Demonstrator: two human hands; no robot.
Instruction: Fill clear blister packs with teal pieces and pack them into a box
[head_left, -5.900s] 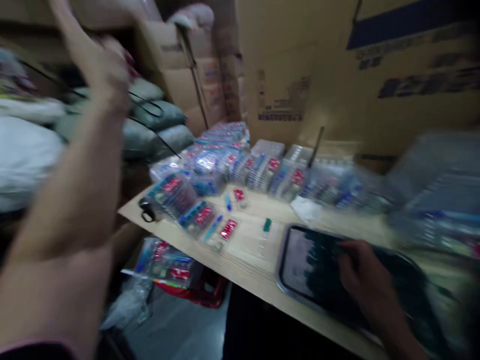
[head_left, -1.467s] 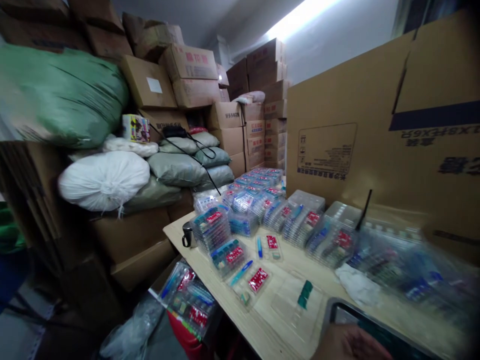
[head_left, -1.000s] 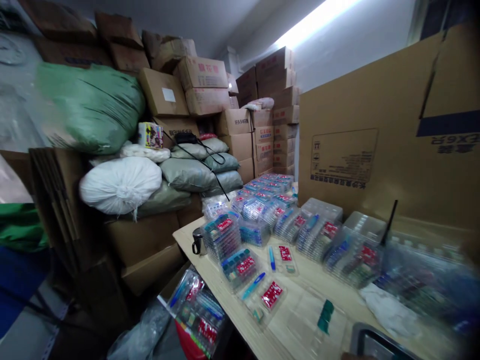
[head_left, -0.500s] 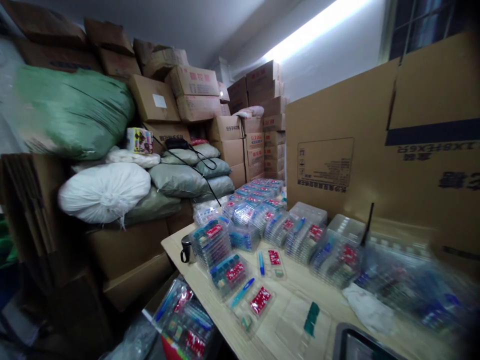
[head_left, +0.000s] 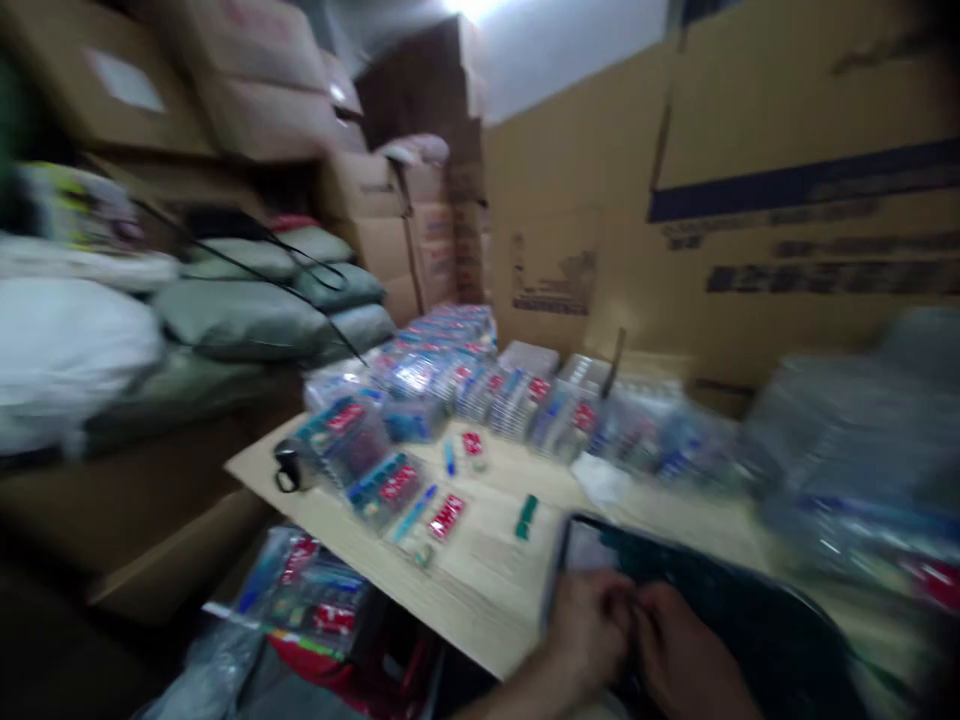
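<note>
Both hands are low in the head view, over a dark tray (head_left: 556,590) holding a heap of dark green pieces (head_left: 720,590). My left hand (head_left: 589,625) has its fingers curled in at the tray's near side. Against it, my right hand (head_left: 686,645) is closed too, fingertips meeting the left ones. Blur hides whatever is between them. Left of the tray, a dark green strip (head_left: 527,517) lies on a clear plastic blister. Farther left are a blue pen (head_left: 415,513) and a red card with white marks (head_left: 447,516).
Stacked clear packs (head_left: 394,485) line the table's left edge beside a metal mug (head_left: 289,465). More packs run along the back, before a large cardboard sheet (head_left: 585,210). White tissue (head_left: 602,480) lies behind the tray. Below the table edge is a container of packs (head_left: 315,590).
The view has swung right and down, so table items sit farther left. Both hands, out of view before, now show over the dark tray, which is more fully in sight.
</note>
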